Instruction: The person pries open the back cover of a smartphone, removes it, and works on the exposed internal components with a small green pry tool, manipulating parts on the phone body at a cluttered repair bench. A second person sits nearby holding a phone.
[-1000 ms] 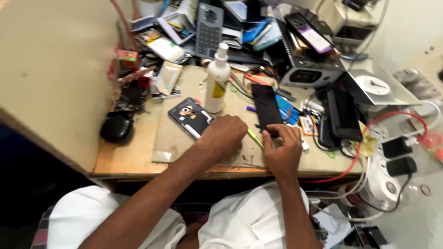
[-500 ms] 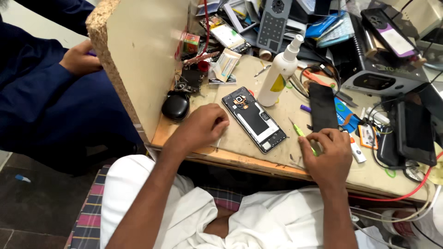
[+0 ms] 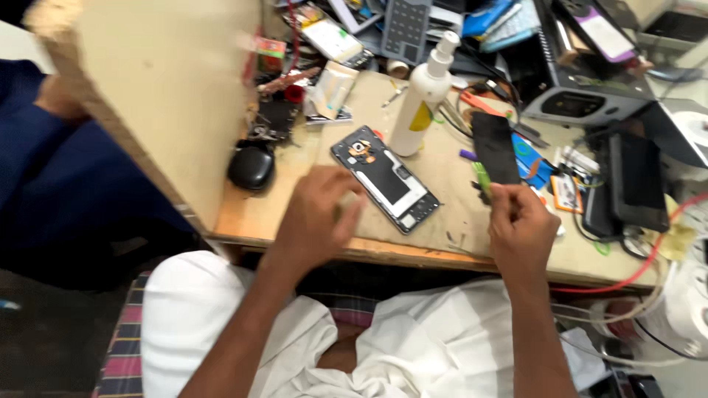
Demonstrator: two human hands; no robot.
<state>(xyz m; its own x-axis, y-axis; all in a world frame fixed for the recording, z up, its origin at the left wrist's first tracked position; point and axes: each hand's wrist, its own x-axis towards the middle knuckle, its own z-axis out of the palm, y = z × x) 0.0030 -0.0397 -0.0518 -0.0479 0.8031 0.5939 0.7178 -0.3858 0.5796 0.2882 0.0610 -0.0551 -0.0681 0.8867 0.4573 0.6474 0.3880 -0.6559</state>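
Though cluttered along its far side, the wooden bench (image 3: 457,221) lies bare near its front edge. An opened phone (image 3: 386,179) lies there, back up, just beside the left hand (image 3: 318,217), whose fingers curl loosely; what they grip is blurred. To the right, the right hand (image 3: 522,225) pinches a green tool (image 3: 482,178), beside a black panel (image 3: 495,147). A white spray bottle (image 3: 420,103) stands behind the phone, with a black case (image 3: 251,166) at left beside a tall board (image 3: 169,96).
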